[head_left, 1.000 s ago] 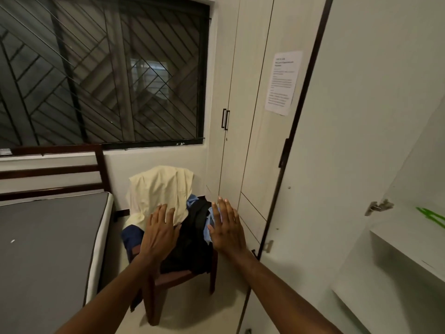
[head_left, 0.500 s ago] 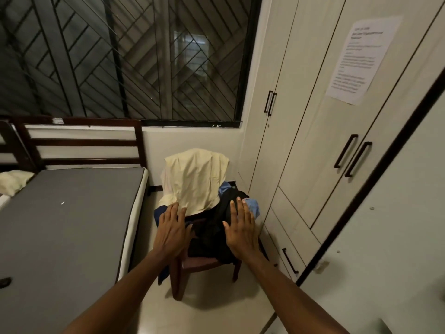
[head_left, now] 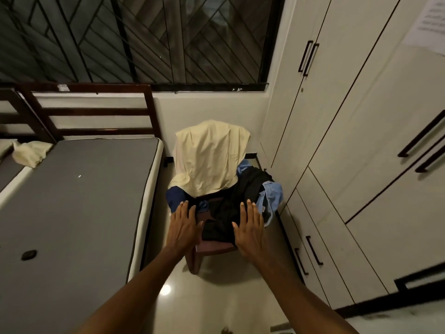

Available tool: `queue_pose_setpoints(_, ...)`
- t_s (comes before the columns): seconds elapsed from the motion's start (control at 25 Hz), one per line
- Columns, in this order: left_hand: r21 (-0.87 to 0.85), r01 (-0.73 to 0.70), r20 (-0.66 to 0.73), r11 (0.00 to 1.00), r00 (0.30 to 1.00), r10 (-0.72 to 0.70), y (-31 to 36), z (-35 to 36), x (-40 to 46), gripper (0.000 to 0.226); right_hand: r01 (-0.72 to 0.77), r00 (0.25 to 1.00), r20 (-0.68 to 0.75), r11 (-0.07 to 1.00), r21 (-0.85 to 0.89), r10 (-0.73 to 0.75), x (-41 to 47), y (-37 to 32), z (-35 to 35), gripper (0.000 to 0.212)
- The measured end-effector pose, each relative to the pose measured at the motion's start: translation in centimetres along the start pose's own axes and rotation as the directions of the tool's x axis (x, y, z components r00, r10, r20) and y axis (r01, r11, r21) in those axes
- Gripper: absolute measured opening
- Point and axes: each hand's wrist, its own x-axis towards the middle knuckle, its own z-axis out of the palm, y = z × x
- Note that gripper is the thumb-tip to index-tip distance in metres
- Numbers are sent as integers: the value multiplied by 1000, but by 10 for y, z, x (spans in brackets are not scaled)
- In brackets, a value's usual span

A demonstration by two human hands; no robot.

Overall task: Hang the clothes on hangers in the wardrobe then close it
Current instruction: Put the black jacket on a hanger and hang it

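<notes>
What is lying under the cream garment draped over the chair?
Under the cream garment, dark blue cloth and light blue cloth poke out; the chair back is fully covered.

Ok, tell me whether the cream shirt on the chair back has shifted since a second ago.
No. The cream shirt still drapes the chair back beside the bed, above the dark clothes; only the camera came closer.

Printed sheet point(head_left: 431, 20) on the wardrobe door point(head_left: 361, 116), its text too blurred to read
</notes>
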Motion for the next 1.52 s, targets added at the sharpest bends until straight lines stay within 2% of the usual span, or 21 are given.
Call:
queue_pose_setpoints(0.16,-61,14,63,998,998,-10,-1,28,21,58,-81,994,74,996,47,77,11,14,24,67)
queue_pose_setpoints(0.4,-132,41,136,990,990,-23,-17,59,68,60,-214,970,131,976,41,207,38,21,58,68)
queue_pose_setpoints(0.56,-163,113,291,980,955,-61,-33,87,107,65,-330,937,119,944,5,327,73,17,78,67)
queue_pose_setpoints(0.8,-155,57,379,986,925,7,-66,114,161,64,-443,888,135,897,-10,440,128,14,114,70)
queue_pose_setpoints(0.92,-107,10,413,994,910,35,-68,110,181,68,-438,886,143,897,-59,441,143,22,133,70)
queue_pose_setpoints(1.16,-98,112,545,989,838,-41,-85,159,231,69,-498,826,237,859,-118,511,206,86,181,81)
queue_pose_setpoints(1.4,-115,61,582,991,813,17,-74,205,273,70,-567,800,211,822,-41,562,277,149,222,72)
queue_pose_setpoints(1.48,-151,76,574,986,819,24,-64,215,281,65,-647,742,198,762,-43,641,296,162,234,73)
queue_pose_setpoints(1.52,-176,88,571,980,820,29,-59,221,285,63,-706,686,198,706,-48,700,306,164,237,77)
